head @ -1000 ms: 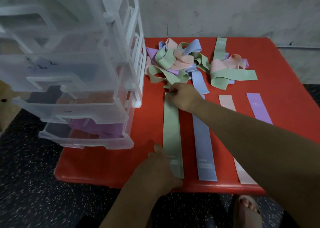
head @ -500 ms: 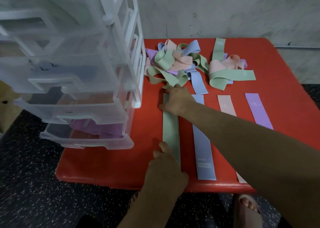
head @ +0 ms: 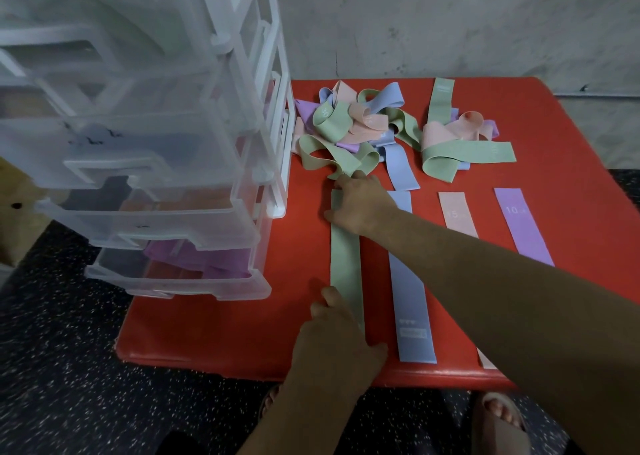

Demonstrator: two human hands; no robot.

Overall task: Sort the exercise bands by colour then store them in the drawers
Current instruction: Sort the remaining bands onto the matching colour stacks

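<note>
Bearing bands (head: 344, 257) and drawers (head: 156, 212) — red table (head: 225, 333) | grey wall (head: 450, 22) | speckled floor (head: 62, 368)

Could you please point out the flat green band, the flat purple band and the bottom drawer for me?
flat green band (head: 344, 264), head view, middle of the strip.
flat purple band (head: 523, 228), head view, middle, below its number.
bottom drawer (head: 194, 285), head view, clear front wall.
</note>
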